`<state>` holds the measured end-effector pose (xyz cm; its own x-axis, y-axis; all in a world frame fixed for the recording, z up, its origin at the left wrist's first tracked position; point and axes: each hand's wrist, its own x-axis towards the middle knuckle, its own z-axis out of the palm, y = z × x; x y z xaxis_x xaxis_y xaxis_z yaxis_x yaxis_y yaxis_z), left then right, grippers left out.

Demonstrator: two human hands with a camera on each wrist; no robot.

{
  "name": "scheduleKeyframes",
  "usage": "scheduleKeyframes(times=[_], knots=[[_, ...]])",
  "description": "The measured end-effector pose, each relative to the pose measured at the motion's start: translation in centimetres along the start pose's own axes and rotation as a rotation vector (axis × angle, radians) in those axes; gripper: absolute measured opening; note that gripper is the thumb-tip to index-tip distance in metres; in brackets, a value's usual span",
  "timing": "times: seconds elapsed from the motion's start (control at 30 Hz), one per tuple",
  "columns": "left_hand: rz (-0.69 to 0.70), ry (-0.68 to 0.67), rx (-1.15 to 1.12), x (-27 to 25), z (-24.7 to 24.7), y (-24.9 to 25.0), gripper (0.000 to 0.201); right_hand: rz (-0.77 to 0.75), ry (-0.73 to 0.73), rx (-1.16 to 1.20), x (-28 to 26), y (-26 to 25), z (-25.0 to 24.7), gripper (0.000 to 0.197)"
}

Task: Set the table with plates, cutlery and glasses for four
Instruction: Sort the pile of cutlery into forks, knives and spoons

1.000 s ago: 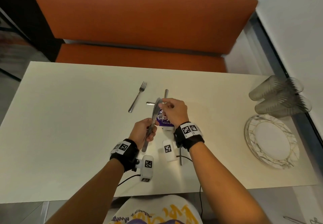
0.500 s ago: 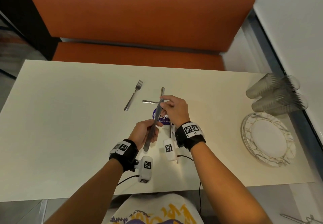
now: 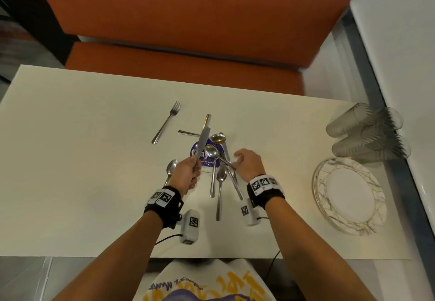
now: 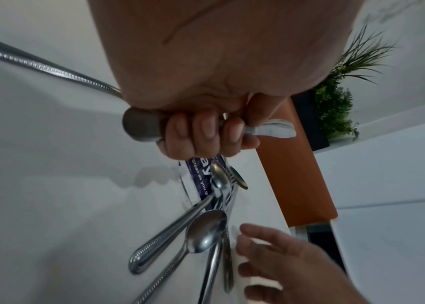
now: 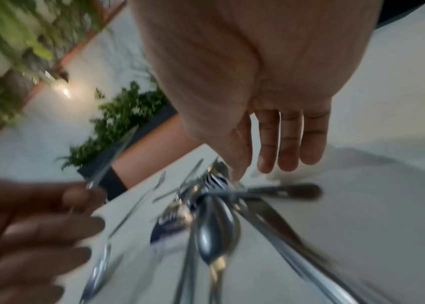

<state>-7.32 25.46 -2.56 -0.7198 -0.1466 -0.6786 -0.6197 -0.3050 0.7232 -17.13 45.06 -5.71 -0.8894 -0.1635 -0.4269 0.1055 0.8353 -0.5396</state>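
Note:
My left hand (image 3: 191, 173) grips a table knife (image 3: 203, 146) by its handle, blade tilted up and away over the cutlery pile. The left wrist view shows the fingers (image 4: 206, 131) curled round the handle. My right hand (image 3: 239, 158) hovers open, fingers spread, just right of the pile and holds nothing; its fingers (image 5: 289, 144) look straight in the blurred right wrist view. Several spoons (image 3: 220, 177) lie crossed on a purple round label (image 3: 207, 159). A lone fork (image 3: 166, 123) lies to the left, one spoon (image 3: 171, 167) beside my left hand.
A stack of white plates (image 3: 348, 195) with a gold line pattern sits at the table's right end, with stacked glasses (image 3: 367, 133) lying on their sides behind it. An orange bench (image 3: 183, 18) runs along the far side of the cream table (image 3: 82, 159).
My right hand has let go of the knife's blade and drawn back to the right with fingers open. The left hand keeps the knife, and the spoons under the hands now show.

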Motion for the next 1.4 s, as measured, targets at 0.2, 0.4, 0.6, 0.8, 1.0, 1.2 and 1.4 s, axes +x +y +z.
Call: scheduleKeyframes(times=[0.2, 0.4, 0.6, 0.8, 1.0, 1.2, 1.4], knots=[[-0.011, 0.034, -0.027, 0.3, 2.0, -0.5, 0.039, -0.110, -0.059, -0.023, -1.6, 2.5, 3.3, 0.018], [-0.011, 0.067, -0.078, 0.2, 3.6, -1.4, 0.039, -0.210, -0.121, -0.026, -1.7, 2.9, 4.0, 0.013], [0.008, 0.088, -0.145, 0.3, 3.6, -2.3, 0.037, -0.128, -0.042, 0.007, 0.7, 2.6, 2.6, 0.009], [0.000, 0.095, -0.179, 0.3, 3.7, -2.2, 0.038, -0.042, -0.051, -0.025, 1.0, 2.1, 2.5, 0.023], [0.005, 0.088, -0.145, 1.5, 3.7, -2.6, 0.038, 0.048, -0.058, -0.027, 0.8, 2.3, 1.8, 0.024], [-0.007, 0.075, -0.127, 1.7, 3.8, -2.8, 0.038, 0.137, -0.048, -0.061, 1.4, 2.2, 2.3, 0.020], [-0.013, 0.088, -0.138, 1.4, 3.6, -2.8, 0.036, 0.184, -0.077, -0.074, 1.3, 1.3, 1.7, 0.031]])
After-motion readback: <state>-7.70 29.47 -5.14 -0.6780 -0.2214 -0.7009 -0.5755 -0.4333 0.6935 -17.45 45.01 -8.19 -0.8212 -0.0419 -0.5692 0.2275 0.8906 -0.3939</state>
